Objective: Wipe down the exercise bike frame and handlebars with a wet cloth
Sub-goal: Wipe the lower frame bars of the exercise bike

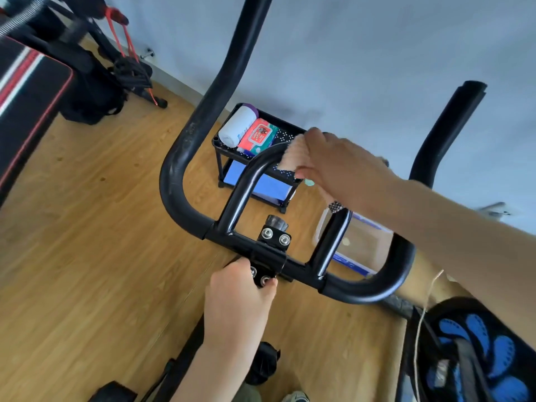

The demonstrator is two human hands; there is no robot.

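Cloth (291,155) is held bunched in the right hand (339,166) and pressed onto the top of the inner loop (246,181) of the handlebars (174,175). The stem clamp (272,239) is gripped by the left hand (237,297), likely as a brace.

Cloth is judged soft and limp, so it is best wrapped round the tube. Bars are judged rigid, and the glossy paint likely slick when wet.

Red wipes pack (259,136) and white bottle (236,126) are seen on the rack (287,132). Labels are printed but not legible. The marking on the left bar is too blurred.
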